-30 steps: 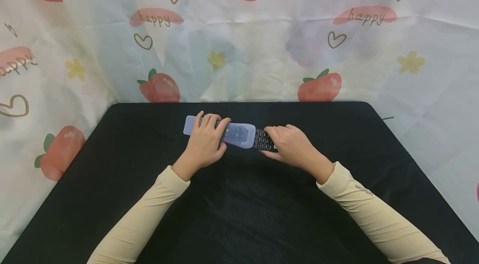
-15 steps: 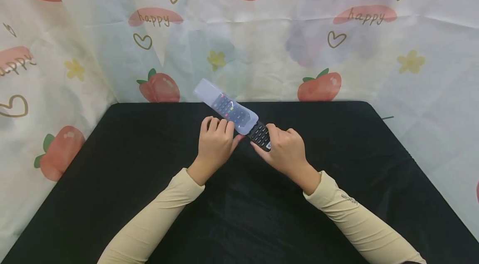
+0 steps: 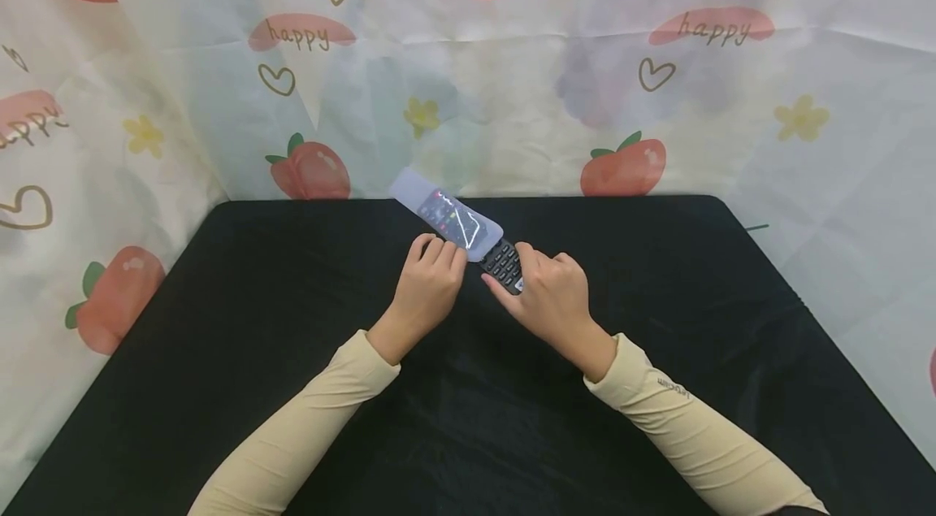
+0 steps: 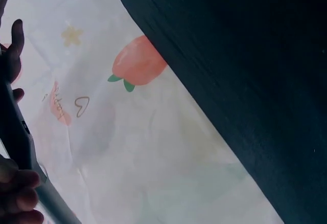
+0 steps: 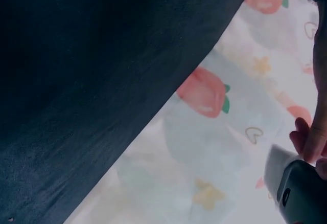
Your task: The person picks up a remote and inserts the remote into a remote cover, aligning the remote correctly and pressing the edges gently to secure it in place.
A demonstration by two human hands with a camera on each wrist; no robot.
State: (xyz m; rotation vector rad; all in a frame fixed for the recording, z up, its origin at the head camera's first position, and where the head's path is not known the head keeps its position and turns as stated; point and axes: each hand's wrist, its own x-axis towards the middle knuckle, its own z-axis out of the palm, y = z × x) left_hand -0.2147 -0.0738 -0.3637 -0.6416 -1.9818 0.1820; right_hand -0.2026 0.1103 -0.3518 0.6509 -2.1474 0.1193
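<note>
A black remote control (image 3: 503, 262) sits partly inside a translucent pale-blue silicone cover (image 3: 478, 233). Its keypad end sticks out at the lower right, while the cover's far end (image 3: 411, 184) is unfilled and points to the upper left. My right hand (image 3: 552, 292) grips the bare keypad end, thumb below and fingers above. With curled fingers, my left hand (image 3: 431, 280) pinches the cover's lower edge near its mouth; the thumb is hidden in the head view. The right wrist view shows the left hand's fingers (image 5: 311, 142) at the edge of the remote and cover.
A black cloth covers the table (image 3: 292, 264) beneath the hands. Behind it and at the sides hangs a pale curtain (image 3: 497, 118) printed with fruit, hearts and flowers. The table's far edge runs just behind the cover.
The remote and cover have swung from nearly level to a slant, with the far end raised. My left hand has shifted from over the cover's middle to its lower edge near the mouth.
</note>
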